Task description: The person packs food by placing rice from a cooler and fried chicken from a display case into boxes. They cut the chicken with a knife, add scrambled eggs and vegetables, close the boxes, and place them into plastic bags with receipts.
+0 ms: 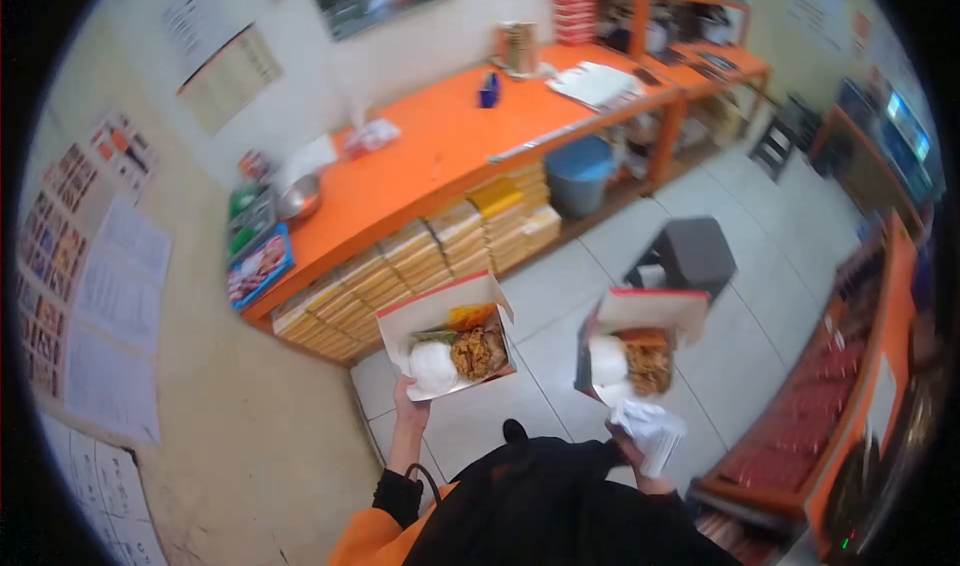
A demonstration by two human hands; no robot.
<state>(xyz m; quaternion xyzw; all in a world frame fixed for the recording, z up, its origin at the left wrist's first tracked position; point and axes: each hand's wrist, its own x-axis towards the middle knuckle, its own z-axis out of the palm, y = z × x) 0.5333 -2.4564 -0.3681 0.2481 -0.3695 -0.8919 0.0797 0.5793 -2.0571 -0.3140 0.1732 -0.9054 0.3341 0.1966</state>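
Observation:
My left hand point(411, 404) is closed on the near left corner of an open cardboard meal box point(415, 328). White rice point(433, 366), fried chicken point(478, 352), something green and an orange-red portion lie inside it. My right hand point(630, 448) is partly hidden and blurred, gripping a crumpled white bundle point(655, 430) that looks like paper or plastic. Right above that hand, a second open meal box point(672, 311) with rice and fried chicken is held up, its lid raised. The fingers under this box cannot be seen.
A long orange counter point(400, 176) runs along the wall, with stacked flat boxes point(400, 256) and a blue bucket point(580, 176) underneath. A dark stool point(690, 251) stands on the tiled floor beyond the right box. An orange rack point(800, 416) of reddish packets is on the right.

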